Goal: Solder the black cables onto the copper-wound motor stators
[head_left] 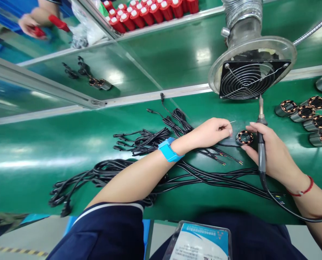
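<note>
My left hand (213, 130), with a blue band on its wrist, is closed in a pinch; a thin pale strand of wire (233, 121) sticks out past the fingertips. Just right of it a motor stator (244, 138) with copper windings stands upright on the green bench. My right hand (273, 157) is wrapped round a soldering iron (261, 153), its tip pointing up and away from me beside the fan. The thumb and forefinger of that hand reach to either side of the stator. A black cable (227, 145) runs from under my left hand towards the stator.
A fume extractor fan (246, 81) hangs behind the stator. Several more stators (303, 113) stand at right. Coiled black cables (150, 141) and long black cables (199, 175) lie left and in front. Beyond the divider are red cylinders (144, 14) and another person's hand (29, 26).
</note>
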